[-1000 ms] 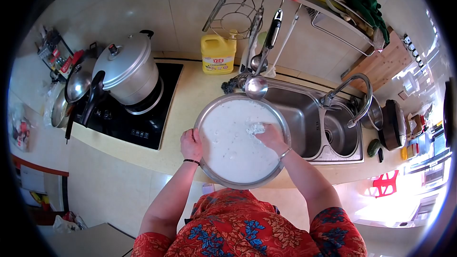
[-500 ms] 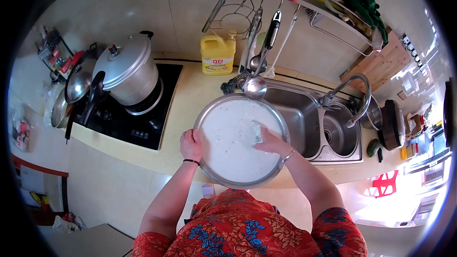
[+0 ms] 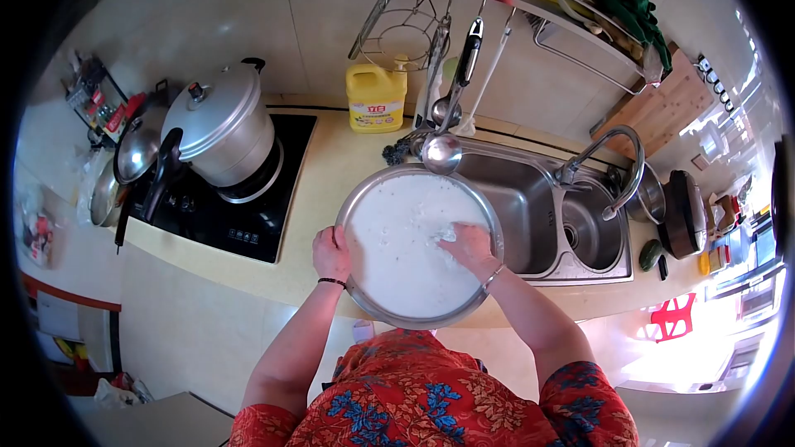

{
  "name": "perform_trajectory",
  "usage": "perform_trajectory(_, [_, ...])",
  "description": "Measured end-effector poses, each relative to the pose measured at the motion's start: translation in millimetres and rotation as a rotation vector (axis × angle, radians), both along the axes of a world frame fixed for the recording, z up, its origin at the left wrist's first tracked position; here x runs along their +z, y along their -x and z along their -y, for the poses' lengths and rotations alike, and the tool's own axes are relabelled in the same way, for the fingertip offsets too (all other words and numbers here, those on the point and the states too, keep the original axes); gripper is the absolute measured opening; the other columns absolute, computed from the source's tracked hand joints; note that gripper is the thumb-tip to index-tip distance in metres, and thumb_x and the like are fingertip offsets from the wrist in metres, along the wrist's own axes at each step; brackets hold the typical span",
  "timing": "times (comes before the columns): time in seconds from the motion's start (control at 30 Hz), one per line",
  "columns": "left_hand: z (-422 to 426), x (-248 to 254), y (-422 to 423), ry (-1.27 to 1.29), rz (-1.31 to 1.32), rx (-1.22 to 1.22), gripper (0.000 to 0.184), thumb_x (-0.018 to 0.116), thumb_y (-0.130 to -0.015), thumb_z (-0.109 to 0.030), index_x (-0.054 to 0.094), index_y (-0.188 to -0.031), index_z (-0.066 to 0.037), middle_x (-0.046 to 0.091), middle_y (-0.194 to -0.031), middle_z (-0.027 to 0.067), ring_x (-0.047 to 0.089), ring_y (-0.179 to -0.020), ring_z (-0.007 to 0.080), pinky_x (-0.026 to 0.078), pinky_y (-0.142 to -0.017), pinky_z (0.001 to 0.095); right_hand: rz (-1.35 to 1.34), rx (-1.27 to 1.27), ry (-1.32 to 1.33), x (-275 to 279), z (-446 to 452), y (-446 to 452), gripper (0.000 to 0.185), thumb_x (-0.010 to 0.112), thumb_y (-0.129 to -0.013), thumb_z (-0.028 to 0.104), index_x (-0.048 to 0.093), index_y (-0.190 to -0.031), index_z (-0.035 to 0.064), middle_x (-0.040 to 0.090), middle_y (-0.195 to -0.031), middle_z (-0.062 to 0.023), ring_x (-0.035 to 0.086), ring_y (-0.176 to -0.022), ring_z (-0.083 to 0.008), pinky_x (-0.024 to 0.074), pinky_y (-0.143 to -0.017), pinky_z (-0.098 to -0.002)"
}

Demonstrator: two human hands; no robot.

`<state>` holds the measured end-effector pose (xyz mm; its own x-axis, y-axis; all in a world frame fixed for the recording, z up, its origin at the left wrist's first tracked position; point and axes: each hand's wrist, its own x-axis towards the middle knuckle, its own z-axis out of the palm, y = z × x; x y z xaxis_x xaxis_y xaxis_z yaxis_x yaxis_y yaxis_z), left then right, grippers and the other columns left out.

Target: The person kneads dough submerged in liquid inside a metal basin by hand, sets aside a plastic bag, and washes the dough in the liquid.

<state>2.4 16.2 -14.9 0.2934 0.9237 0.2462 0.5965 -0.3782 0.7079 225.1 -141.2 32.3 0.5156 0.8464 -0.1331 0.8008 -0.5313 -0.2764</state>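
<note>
A round metal basin [image 3: 362,305] full of milky white liquid [image 3: 397,257] sits at the counter's front edge, partly over it. My left hand [image 3: 331,253] is closed on the basin's left rim, a dark beaded bracelet at its wrist. My right hand [image 3: 469,245], with a silvery bangle, reaches over the right rim to the liquid's surface. Its fingers are bent together around a wet, pale translucent piece; the fingertips are partly under the white liquid. What that piece is I cannot make out. Small bubbles and flecks float around it.
Right of the basin is a double sink [image 3: 517,207] with a curved faucet [image 3: 633,149]. A ladle [image 3: 442,153] hangs just above the basin's back rim. Behind stands a yellow jug [image 3: 376,103]. To the left, a pressure cooker [image 3: 224,128] stands on a black cooktop [image 3: 248,228].
My right hand has dipped slightly, and the translucent piece at its fingers shows less above the liquid. My left hand keeps its place on the rim.
</note>
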Motion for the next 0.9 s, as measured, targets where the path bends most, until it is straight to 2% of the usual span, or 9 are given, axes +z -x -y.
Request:
perform_trajectory(0.2, [0.8,2.0,0.1,0.011,0.003,-0.002,0.031,0.043,-0.088,-0.027,0.057,-0.082,0.001,0.055,-0.082,0.0179,0.051,-0.08,0.0343,0.042,-0.071,0.0431,-0.229,0.056,0.075,9.8,5.8,-4.1,0.056,0.06,-0.07,0.042,0.051,-0.111,0.006,0.058,-0.101,-0.0166,0.054,-0.098,-0.0303,0.0423,-0.084,-0.0399])
perform_trajectory(0.27, [0.7,1.8,0.2,0.019,0.0,-0.002,0.031,0.043,-0.088,-0.027,0.057,-0.082,0.001,0.056,-0.082,0.0181,0.051,-0.081,0.0344,0.042,-0.071,0.0431,-0.09,0.25,0.059,-23.6,15.2,-14.0,0.07,0.064,-0.066,0.043,0.042,-0.122,0.0087,0.045,-0.121,-0.0174,0.043,-0.111,-0.0345,0.037,-0.091,-0.0417])
perform_trajectory(0.37, [-0.6,-1.6,0.2,0.004,0.01,-0.001,0.031,0.043,-0.087,-0.027,0.057,-0.083,0.001,0.056,-0.083,0.0181,0.052,-0.081,0.0346,0.042,-0.071,0.0429,-0.178,0.258,0.167,10.0,24.2,-1.9,0.087,0.069,-0.06,0.041,0.027,-0.131,0.0116,0.028,-0.132,-0.0201,0.033,-0.117,-0.0399,0.0329,-0.095,-0.0455])
perform_trajectory(0.47, [-0.4,-4.1,-0.2,-0.002,0.003,0.003,0.031,0.043,-0.087,-0.027,0.057,-0.083,0.001,0.056,-0.083,0.018,0.052,-0.081,0.0345,0.043,-0.071,0.0427,-0.217,0.28,0.111,18.3,29.5,5.3,0.099,0.072,-0.055,0.041,0.018,-0.134,0.0131,0.027,-0.13,-0.0238,0.036,-0.114,-0.0422,0.0332,-0.093,-0.0479])
perform_trajectory(0.57, [0.4,-0.9,0.0,0.01,0.005,0.003,0.031,0.044,-0.087,-0.027,0.057,-0.084,0.001,0.056,-0.083,0.0176,0.052,-0.081,0.0344,0.042,-0.071,0.043,-0.201,0.258,0.293,40.3,29.6,20.2,0.099,0.074,-0.054,0.04,0.023,-0.132,0.0046,0.03,-0.128,-0.0266,0.035,-0.115,-0.0426,0.0332,-0.095,-0.0423])
perform_trajectory(0.7, [0.5,-1.2,-0.8,0.013,0.017,0.007,0.031,0.043,-0.088,-0.027,0.057,-0.084,0.001,0.056,-0.082,0.0173,0.051,-0.08,0.0343,0.042,-0.07,0.043,-0.194,0.278,0.51,34.2,28.7,33.9,0.093,0.071,-0.057,0.033,0.022,-0.132,0.0055,0.031,-0.127,-0.0253,0.041,-0.111,-0.0404,0.0355,-0.091,-0.0449])
perform_trajectory(0.8, [0.3,-1.6,0.0,0.007,0.01,0.006,0.031,0.043,-0.088,-0.027,0.057,-0.084,0.001,0.056,-0.082,0.0172,0.051,-0.08,0.0343,0.042,-0.07,0.0429,-0.153,0.314,0.536,17.4,29.5,35.9,0.079,0.065,-0.06,0.024,0.029,-0.127,0.0022,0.045,-0.116,-0.0247,0.051,-0.1,-0.0352,0.0408,-0.084,-0.0439])
perform_trajectory(0.87, [-0.1,-3.0,-0.2,0.01,0.008,-0.001,0.031,0.043,-0.088,-0.027,0.057,-0.084,0.001,0.056,-0.082,0.0172,0.051,-0.08,0.0343,0.042,-0.07,0.0427,-0.14,0.415,0.484,-2.6,29.7,30.1,0.053,0.058,-0.06,0.017,0.05,-0.109,-0.002,0.059,-0.091,-0.0206,0.059,-0.085,-0.0311,0.0461,-0.074,-0.0413])
perform_trajectory(0.9, [-0.3,-4.4,-0.3,0.003,0.01,0.007,0.031,0.043,-0.088,-0.027,0.057,-0.083,0.0,0.056,-0.082,0.0171,0.051,-0.08,0.0343,0.042,-0.07,0.0427,-0.142,0.414,0.486,-1.8,28.0,30.2,0.053,0.058,-0.06,0.017,0.05,-0.109,-0.002,0.059,-0.091,-0.0206,0.059,-0.085,-0.0311,0.0461,-0.074,-0.0413])
